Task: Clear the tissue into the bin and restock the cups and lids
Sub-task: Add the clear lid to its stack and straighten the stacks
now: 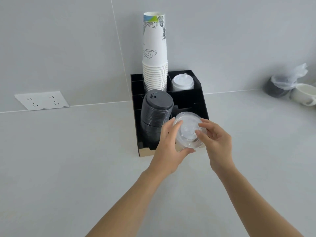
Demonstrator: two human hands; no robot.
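I hold the clear lids [188, 132] in both hands over the front right of the organizer [196, 103].

My left hand [168, 151] grips the stack from its left, fingers [176, 127] curled over the top rim and thumb under the near edge. My right hand [216, 144] holds the right rim, fingertips [202, 124] bent onto the top lid. The stack sits tilted between my palms, just beside the black lids [156, 110] in the front left slot. Behind stand the cups [154, 53] and the white lids [182, 82]. I cannot tell whether the stack touches the organizer.
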